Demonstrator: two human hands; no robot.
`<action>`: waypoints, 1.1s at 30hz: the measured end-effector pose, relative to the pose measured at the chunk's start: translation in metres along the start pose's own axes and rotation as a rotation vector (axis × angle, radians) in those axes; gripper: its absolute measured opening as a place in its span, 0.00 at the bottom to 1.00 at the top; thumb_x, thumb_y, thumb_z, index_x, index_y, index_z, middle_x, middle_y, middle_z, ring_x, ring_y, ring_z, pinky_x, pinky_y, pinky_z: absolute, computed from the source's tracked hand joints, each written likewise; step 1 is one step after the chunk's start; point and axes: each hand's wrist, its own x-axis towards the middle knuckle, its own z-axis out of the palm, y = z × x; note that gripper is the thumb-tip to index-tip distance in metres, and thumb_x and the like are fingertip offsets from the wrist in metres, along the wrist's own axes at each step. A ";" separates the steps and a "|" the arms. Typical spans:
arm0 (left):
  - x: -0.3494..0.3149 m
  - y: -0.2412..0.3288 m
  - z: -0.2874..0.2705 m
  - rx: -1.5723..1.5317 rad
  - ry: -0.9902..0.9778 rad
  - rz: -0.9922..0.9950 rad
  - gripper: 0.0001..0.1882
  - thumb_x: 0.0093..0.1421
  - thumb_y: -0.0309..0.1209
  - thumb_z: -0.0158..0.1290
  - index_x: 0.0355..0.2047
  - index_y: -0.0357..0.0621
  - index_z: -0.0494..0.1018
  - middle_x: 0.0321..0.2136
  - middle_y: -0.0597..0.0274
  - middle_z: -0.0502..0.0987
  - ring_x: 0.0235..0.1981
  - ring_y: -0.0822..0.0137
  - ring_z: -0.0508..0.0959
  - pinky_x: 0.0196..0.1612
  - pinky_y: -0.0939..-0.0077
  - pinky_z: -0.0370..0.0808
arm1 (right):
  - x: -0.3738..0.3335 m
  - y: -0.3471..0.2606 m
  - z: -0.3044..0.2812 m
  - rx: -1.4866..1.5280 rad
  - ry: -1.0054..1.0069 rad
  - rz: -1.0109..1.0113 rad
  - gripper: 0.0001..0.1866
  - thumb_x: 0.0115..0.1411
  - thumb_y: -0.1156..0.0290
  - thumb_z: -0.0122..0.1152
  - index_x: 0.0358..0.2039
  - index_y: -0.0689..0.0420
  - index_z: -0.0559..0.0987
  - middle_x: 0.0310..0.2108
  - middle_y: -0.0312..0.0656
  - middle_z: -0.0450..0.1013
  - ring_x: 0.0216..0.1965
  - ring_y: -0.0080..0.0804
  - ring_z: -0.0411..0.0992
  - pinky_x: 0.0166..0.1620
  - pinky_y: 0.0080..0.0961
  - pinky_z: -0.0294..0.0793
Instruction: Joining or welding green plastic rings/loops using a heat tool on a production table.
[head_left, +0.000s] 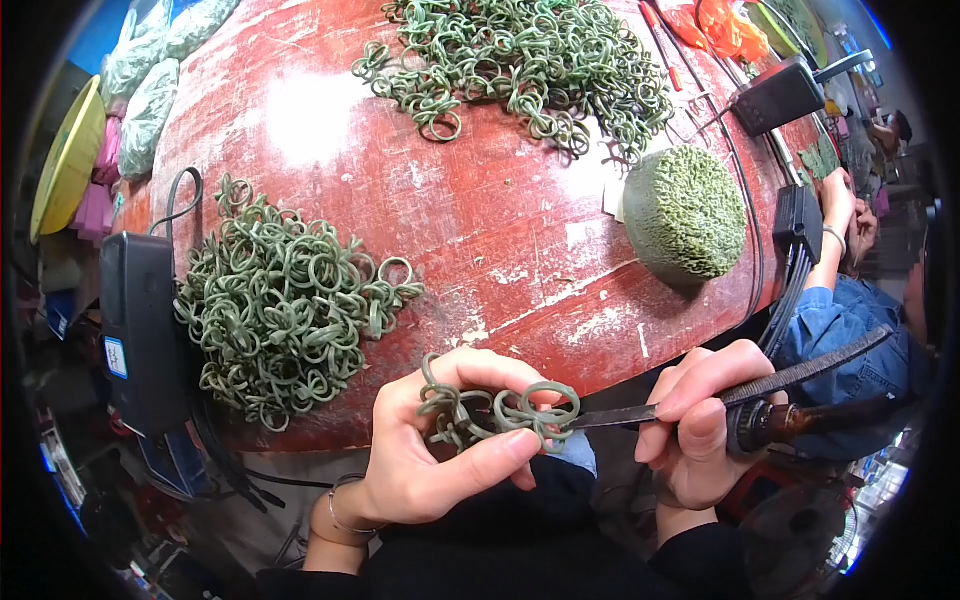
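My left hand [440, 445] pinches a small cluster of green looped rings [495, 410] between thumb and fingers, just off the near edge of the red table [480, 210]. My right hand [700, 420] grips a dark-handled tool [780, 395] like a pen; its flat metal blade [610, 415] touches the right end of the cluster. A cable runs off the handle to the right.
A heap of green rings [285, 305] lies left on the table, and a larger heap [520, 55] sits at the far side. A green dome of joined rings [685, 210] stands to the right. Black boxes [140, 330] [778, 95] with cables line the edges. Another person's arm [835, 215] is at right.
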 end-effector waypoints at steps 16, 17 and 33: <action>0.003 0.004 0.000 -0.068 -0.013 -0.176 0.19 0.47 0.32 0.51 0.32 0.23 0.69 0.20 0.49 0.72 0.15 0.68 0.72 0.11 0.81 0.69 | -0.001 0.009 0.003 0.067 -0.003 0.001 0.14 0.48 0.64 0.62 0.21 0.63 0.72 0.15 0.43 0.69 0.16 0.22 0.67 0.18 0.14 0.64; 0.003 0.004 -0.001 -0.070 -0.018 -0.208 0.20 0.47 0.32 0.52 0.32 0.23 0.69 0.20 0.49 0.72 0.15 0.68 0.72 0.11 0.81 0.68 | -0.001 0.010 0.003 0.066 0.007 -0.004 0.14 0.48 0.64 0.62 0.21 0.63 0.72 0.15 0.43 0.69 0.15 0.22 0.67 0.18 0.14 0.64; 0.004 0.002 0.003 -0.047 -0.006 -0.192 0.21 0.47 0.32 0.51 0.34 0.21 0.69 0.19 0.51 0.71 0.15 0.69 0.72 0.11 0.81 0.69 | -0.006 0.015 -0.004 -0.003 -0.090 -0.185 0.11 0.52 0.66 0.58 0.26 0.61 0.69 0.15 0.42 0.69 0.17 0.24 0.67 0.24 0.18 0.68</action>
